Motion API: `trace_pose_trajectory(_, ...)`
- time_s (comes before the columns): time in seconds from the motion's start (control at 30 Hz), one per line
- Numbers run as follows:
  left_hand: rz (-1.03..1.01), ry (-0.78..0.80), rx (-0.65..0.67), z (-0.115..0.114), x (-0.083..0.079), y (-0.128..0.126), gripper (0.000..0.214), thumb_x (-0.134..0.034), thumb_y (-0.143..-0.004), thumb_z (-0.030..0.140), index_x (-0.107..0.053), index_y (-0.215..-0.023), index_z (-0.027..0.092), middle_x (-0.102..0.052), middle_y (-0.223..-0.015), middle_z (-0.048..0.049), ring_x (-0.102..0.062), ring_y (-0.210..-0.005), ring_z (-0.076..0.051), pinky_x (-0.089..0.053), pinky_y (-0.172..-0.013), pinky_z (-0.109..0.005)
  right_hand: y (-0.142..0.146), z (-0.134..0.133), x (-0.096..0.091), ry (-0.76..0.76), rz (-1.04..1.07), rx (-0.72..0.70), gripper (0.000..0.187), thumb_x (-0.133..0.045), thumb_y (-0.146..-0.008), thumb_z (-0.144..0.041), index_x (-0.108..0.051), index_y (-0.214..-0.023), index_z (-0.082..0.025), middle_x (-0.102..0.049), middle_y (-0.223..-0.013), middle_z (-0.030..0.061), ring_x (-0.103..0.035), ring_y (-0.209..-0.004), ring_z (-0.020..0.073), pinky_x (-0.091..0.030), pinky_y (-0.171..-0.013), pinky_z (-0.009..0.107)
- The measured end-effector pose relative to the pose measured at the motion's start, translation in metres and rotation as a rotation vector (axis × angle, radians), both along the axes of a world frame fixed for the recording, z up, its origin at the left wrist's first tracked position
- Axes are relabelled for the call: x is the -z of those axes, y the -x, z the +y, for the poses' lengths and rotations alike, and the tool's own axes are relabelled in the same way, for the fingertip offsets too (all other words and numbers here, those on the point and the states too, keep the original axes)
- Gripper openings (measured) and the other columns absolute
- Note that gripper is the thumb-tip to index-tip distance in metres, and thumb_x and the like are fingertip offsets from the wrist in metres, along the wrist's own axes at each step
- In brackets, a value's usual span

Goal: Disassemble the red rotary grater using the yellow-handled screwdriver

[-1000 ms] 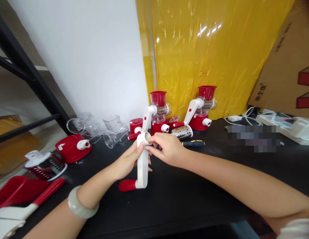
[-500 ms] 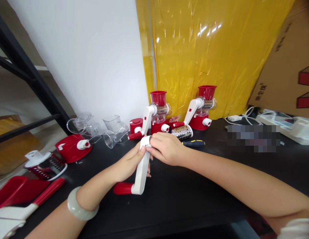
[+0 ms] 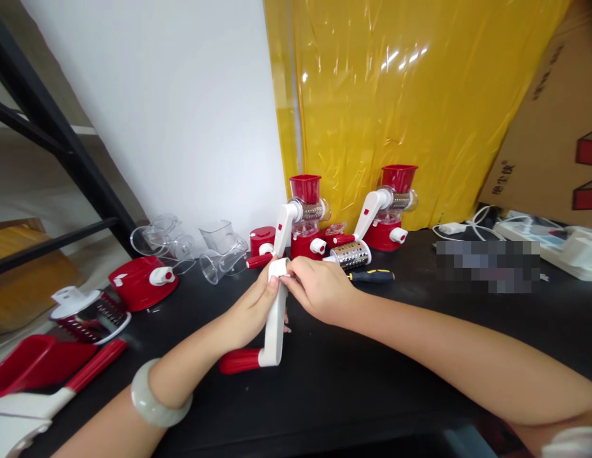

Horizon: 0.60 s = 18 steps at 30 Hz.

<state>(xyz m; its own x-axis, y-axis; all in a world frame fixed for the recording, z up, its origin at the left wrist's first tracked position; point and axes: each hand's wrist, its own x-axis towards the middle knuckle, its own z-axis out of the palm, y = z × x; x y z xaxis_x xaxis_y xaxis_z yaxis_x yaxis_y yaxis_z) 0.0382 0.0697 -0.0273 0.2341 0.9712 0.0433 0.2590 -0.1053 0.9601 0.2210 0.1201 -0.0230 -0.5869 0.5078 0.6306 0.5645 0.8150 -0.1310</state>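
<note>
A white crank handle (image 3: 275,321) with a red grip (image 3: 241,360) is held above the table in front of me, its grip end pointing down and to the left. My left hand (image 3: 252,313) is closed around its upper part, with the thumb pressed on the white arm. At the upper end, the fingers of my right hand (image 3: 322,287) are pinched together against the edge of the crank. Whatever small piece may lie between them is hidden. Just beyond my hands stands a drum grater (image 3: 305,189) with its own white crank.
A second drum grater (image 3: 397,181), a loose metal drum (image 3: 352,254) and a screwdriver (image 3: 372,276) are behind my right hand. Clear plastic housings (image 3: 222,248), a red base (image 3: 144,284) and another drum (image 3: 88,313) lie left. A power strip (image 3: 554,238) sits far right.
The fingers of my right hand have drawn in to a tighter pinch at the upper end of the crank handle. My left hand keeps its hold, and the crank has tilted slightly.
</note>
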Motion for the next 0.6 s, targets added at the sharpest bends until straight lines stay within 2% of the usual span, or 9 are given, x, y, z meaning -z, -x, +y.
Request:
trace_pose_trajectory(0.17, 0.010, -0.076, 0.018, 0.002, 0.001, 0.000, 0.064, -0.052, -0.094, 0.062, -0.039, -0.143, 0.024, -0.065, -0.075, -0.0018, -0.069, -0.064, -0.023, -0.065, -0.060, -0.040, 0.002, -0.005, -0.001, 0.165, 0.074, 0.008, 0.018, -0.042, -0.101, -0.028, -0.053, -0.089, -0.021, -0.069, -0.083, 0.0046, -0.062, -0.069, 0.0180, -0.033, -0.060, 0.031)
trace_pose_trajectory(0.33, 0.025, -0.112, -0.072, 0.001, -0.005, -0.004, 0.059, -0.055, -0.094, 0.056, -0.046, -0.143, 0.026, -0.061, -0.083, -0.0036, -0.068, -0.067, -0.023, -0.065, -0.054, -0.039, 0.008, -0.001, 0.006, 0.291, 0.254, -0.053, 0.014, -0.043, -0.096, -0.026, -0.040, -0.082, -0.024, -0.058, -0.071, 0.0000, -0.052, -0.059, 0.0158, -0.032, -0.057, 0.030)
trace_pose_trajectory(0.5, 0.062, -0.168, -0.167, -0.002, -0.004, -0.011, 0.061, -0.052, -0.095, 0.057, -0.042, -0.148, 0.027, -0.058, -0.092, -0.0062, -0.066, -0.067, -0.023, -0.063, -0.046, -0.037, 0.015, 0.005, 0.020, 0.284, 0.446, -0.116, 0.016, -0.044, -0.095, -0.029, -0.037, -0.081, -0.025, -0.053, -0.071, -0.0009, -0.050, -0.061, 0.0163, -0.035, -0.058, 0.031)
trace_pose_trajectory(0.6, 0.084, -0.201, -0.193, 0.001, -0.004, -0.010, 0.060, -0.049, -0.096, 0.058, -0.042, -0.147, 0.027, -0.057, -0.089, -0.0057, -0.067, -0.065, -0.023, -0.062, -0.044, -0.035, 0.015, 0.007, 0.025, 0.234, 0.528, -0.153, 0.016, -0.045, -0.095, -0.028, -0.037, -0.081, -0.025, -0.051, -0.070, -0.0017, -0.048, -0.060, 0.0156, -0.035, -0.058, 0.030)
